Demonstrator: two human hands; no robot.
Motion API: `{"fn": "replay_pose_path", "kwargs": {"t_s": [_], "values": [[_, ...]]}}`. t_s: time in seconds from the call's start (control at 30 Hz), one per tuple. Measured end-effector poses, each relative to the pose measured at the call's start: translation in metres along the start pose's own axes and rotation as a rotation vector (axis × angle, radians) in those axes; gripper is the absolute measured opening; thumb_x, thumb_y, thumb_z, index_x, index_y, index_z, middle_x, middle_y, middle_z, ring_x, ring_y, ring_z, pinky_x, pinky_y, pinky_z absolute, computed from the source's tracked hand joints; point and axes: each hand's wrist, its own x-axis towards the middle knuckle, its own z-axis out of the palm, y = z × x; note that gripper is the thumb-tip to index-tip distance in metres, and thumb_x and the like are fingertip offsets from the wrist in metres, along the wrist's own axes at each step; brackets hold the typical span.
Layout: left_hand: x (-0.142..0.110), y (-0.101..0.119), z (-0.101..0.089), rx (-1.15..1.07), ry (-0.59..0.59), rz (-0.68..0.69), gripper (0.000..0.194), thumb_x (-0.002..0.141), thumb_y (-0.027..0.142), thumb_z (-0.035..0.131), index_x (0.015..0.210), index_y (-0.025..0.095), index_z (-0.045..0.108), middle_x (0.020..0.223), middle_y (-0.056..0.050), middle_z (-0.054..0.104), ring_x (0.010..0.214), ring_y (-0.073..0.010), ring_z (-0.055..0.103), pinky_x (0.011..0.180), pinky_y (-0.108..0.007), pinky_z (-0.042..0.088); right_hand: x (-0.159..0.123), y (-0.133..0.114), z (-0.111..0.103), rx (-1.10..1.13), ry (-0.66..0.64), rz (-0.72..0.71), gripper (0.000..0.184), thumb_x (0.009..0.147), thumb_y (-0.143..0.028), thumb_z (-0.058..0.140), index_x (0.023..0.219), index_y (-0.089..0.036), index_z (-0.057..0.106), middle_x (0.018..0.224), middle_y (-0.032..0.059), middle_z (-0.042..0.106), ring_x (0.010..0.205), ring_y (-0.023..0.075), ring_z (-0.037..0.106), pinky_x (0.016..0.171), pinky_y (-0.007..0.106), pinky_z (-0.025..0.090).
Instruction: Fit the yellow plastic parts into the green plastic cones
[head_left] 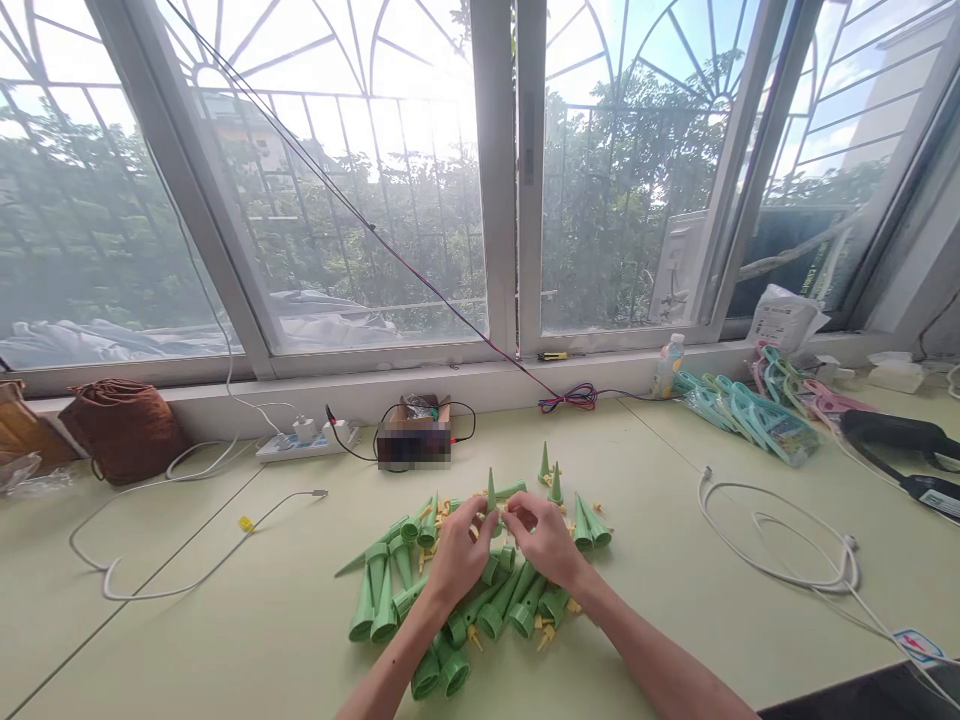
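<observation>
My left hand [459, 550] is closed on a green plastic cone [491, 487], its narrow tip pointing up. Right beside it, my right hand [546, 540] has its fingers pinched at the cone's side; a small yellowish bit shows there, too hidden to name for certain. Around and under both hands lies a pile of hollow green cones [491, 617], most on their sides with round open ends. Small yellow nozzle-like parts [546, 636] are scattered among them. Beyond my right hand a few cones [555, 488] stand with tips up, some with yellow parts next to them.
A small open box [414, 440] and a power strip [307, 445] sit by the window ledge. White cables [780, 580] lie at the right, another cable [202, 583] at the left. Green hangers [757, 415], a bottle [669, 368] and a brown pouch [127, 430] line the back.
</observation>
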Motion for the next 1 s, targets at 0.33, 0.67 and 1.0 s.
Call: {"fn": "replay_pose_path", "kwargs": {"t_s": [0.33,0.67,1.0], "values": [[0.0,0.003,-0.002,0.004,-0.009,0.027,0.024,0.095,0.036,0.042,0.093,0.019,0.059,0.085,-0.006,0.06,0.068,-0.017,0.055,0.055,-0.025,0.045,-0.001,0.0,0.003,-0.03,0.017,-0.005,0.027,0.092,-0.035,0.05,0.071,-0.019,0.056,0.059,-0.0021,0.049,0.053,0.0124,0.041,0.052,0.024,0.033],[0.0,0.01,-0.007,-0.001,-0.046,0.075,0.027,0.091,0.027,0.047,0.114,0.022,0.06,0.102,-0.008,0.062,0.078,-0.0175,0.059,0.059,-0.026,0.051,0.0,0.002,0.003,0.039,0.015,0.05,0.024,0.092,-0.035,0.051,0.077,-0.019,0.06,0.064,0.0005,0.058,0.055,0.0139,0.05,0.052,0.025,0.038],[-0.003,0.007,-0.005,0.082,-0.088,0.102,0.043,0.082,0.02,0.059,0.125,0.024,0.054,0.113,-0.01,0.06,0.095,-0.0232,0.058,0.071,-0.033,0.052,0.0,-0.004,0.002,0.107,-0.003,0.088,0.021,0.089,-0.032,0.053,0.075,-0.019,0.061,0.063,0.0008,0.058,0.057,0.0152,0.054,0.054,0.025,0.042]]}}
